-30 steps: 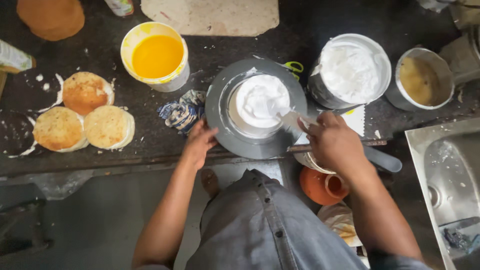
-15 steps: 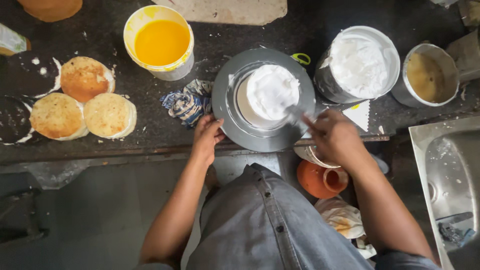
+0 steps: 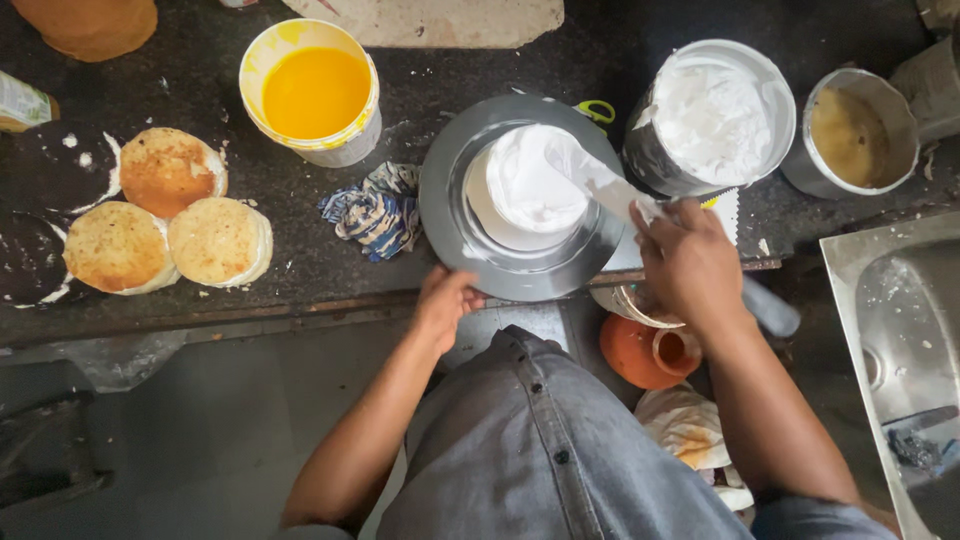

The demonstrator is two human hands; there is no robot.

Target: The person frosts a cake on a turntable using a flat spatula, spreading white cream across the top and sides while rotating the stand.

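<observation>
Right hand (image 3: pixel 690 262) closed around the handle of a palette knife (image 3: pixel 597 180), blade smeared white and laid flat across the top of the white-frosted cake (image 3: pixel 530 180). So mid-frosting by the look of it, top coat getting smoothed out. Left hand (image 3: pixel 446 300) curled loosely over the near rim of the round metal turntable (image 3: pixel 470 255), fingers bent and touching the edge, not really clamped on anything. Cake sitting dead centre on that turntable, right at the front of the dark counter (image 3: pixel 300 270). Probably calls for a steady spin from the left while keeping the blade level, then working down the sides. Just right of the cake, a steel pot of white cream (image 3: pixel 712 115), touching distance from the knife hand. Further right, a smaller pot of brownish stuff (image 3: pixel 850 130). To the left of the turntable, a crumpled blue patterned rag (image 3: pixel 375 212), then a bucket of orange-yellow liquid (image 3: pixel 312 92) behind it. Way off left, plain sponge rounds (image 3: pixel 165 215) clustered together.
</observation>
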